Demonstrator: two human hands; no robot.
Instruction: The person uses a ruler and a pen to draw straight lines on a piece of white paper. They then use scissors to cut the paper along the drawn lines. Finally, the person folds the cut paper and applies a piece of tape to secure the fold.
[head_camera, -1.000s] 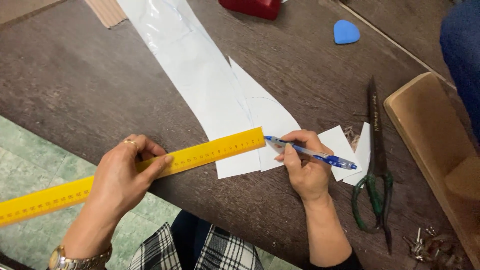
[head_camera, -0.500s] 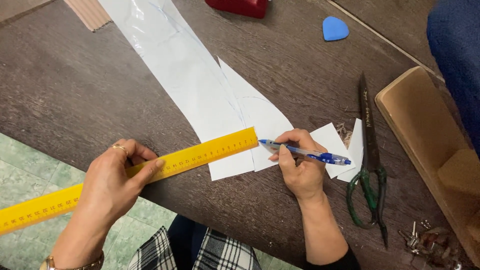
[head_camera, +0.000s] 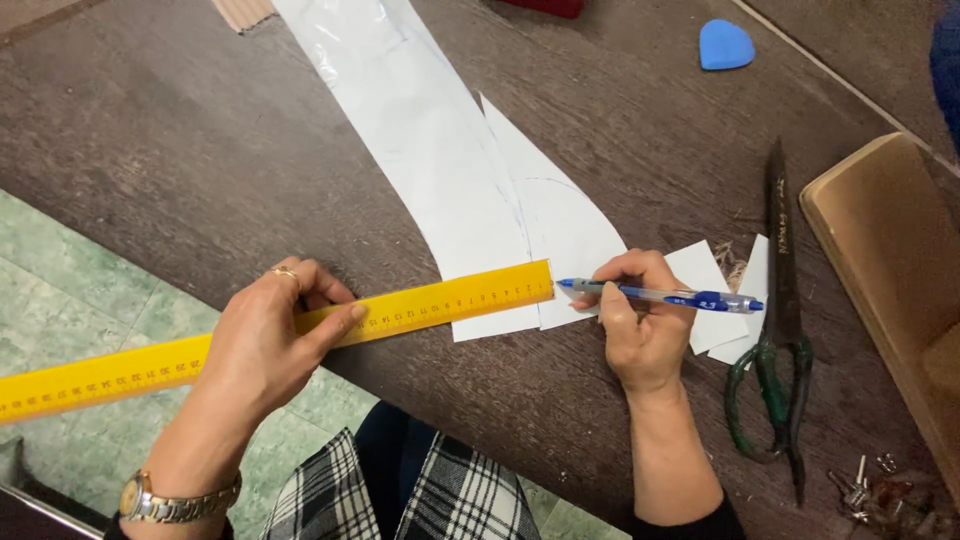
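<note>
Left hand (head_camera: 262, 345): fingers spread flat, pressing a yellow ruler (head_camera: 280, 330) down on the dark table (head_camera: 200, 150).
Ruler: slants across the near edge of the table; its right end lies over the bottom of a long white paper strip (head_camera: 440, 150).
Right hand (head_camera: 640, 325): fingers pinched around a blue pen (head_camera: 665, 295).
Pen: lies nearly level, tip pointing left, just beside the ruler's right end.
Nearby: green-handled scissors (head_camera: 775, 330) right of the pen hand; blue chalk (head_camera: 724, 45) at the far side.
</note>
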